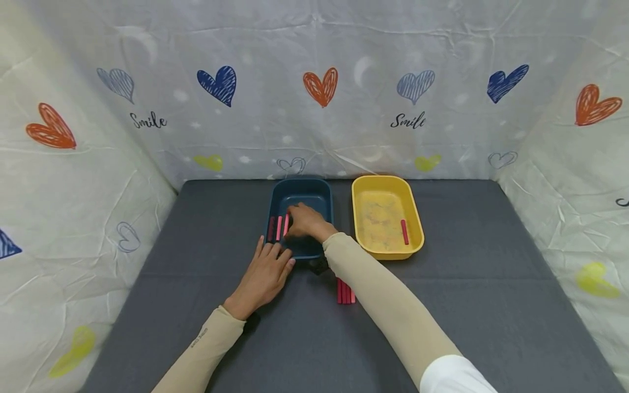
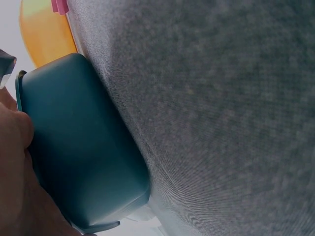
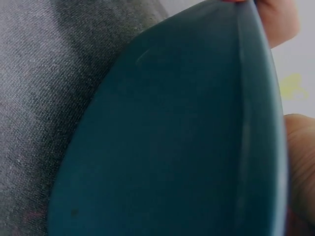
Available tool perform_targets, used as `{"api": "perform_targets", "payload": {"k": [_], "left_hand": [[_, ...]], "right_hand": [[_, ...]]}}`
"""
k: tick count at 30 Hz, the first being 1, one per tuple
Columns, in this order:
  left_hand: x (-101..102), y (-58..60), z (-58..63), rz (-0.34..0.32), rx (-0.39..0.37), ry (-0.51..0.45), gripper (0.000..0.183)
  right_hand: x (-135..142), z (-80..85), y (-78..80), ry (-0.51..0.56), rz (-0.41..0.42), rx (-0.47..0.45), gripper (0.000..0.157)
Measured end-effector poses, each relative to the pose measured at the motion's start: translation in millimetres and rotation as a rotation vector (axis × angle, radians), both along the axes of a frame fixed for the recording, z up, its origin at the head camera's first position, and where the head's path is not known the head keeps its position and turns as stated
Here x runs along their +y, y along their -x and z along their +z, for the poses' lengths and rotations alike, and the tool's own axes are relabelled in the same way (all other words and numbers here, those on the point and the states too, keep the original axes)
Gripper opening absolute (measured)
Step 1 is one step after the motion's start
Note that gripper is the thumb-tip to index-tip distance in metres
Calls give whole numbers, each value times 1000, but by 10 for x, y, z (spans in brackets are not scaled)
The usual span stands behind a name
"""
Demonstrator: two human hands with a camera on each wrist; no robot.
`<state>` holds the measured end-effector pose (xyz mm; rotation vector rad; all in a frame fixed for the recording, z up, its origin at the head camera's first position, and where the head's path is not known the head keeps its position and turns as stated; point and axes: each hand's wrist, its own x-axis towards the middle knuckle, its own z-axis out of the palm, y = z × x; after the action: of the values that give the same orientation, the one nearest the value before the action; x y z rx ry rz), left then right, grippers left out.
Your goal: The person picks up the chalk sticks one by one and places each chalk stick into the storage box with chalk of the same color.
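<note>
In the head view, a blue tray [image 1: 326, 196] holds a dark maroon stick [image 1: 271, 228] and two pink sticks, lined up at its left side. My right hand [image 1: 307, 221] reaches in from the right and pinches the rightmost pink stick [image 1: 286, 222]; its fingertips are partly hidden. At the tray's near left corner, my left hand [image 1: 262, 275] holds the rim, fingers over it and thumb toward the outside. The left wrist view shows that hand [image 2: 17, 162] against the tray's outer wall [image 2: 88, 142]. The wall [image 3: 162, 123] fills most of the right wrist view.
A yellow tray [image 1: 388, 254] stands to the right with one red stick [image 1: 404, 232] inside. Several red and pink sticks [image 1: 345, 293] lie side by side on the grey table [image 1: 467, 305], partly under my right forearm. A patterned cloth [image 1: 363, 125] hangs behind.
</note>
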<state>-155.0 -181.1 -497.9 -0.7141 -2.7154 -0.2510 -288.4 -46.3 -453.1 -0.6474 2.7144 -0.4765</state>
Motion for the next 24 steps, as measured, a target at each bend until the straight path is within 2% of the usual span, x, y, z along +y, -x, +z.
{"api": "perform_targets", "payload": {"k": [5,9,16,24], "left_hand": [[-1,2,-6,9,-14,14,23],[-4,4,-9,9,-5,15,22],[-6,-4,-9,-15,52,-13,18],[-4,6,-26,11,10,-1,19]], "right_hand": [[30,14,-5,25,5,29,73],[84,88,-50,79,24,85,68],[262,226,-213,175,8,160,61],[522,282,-399,267,-26,215,57]]}}
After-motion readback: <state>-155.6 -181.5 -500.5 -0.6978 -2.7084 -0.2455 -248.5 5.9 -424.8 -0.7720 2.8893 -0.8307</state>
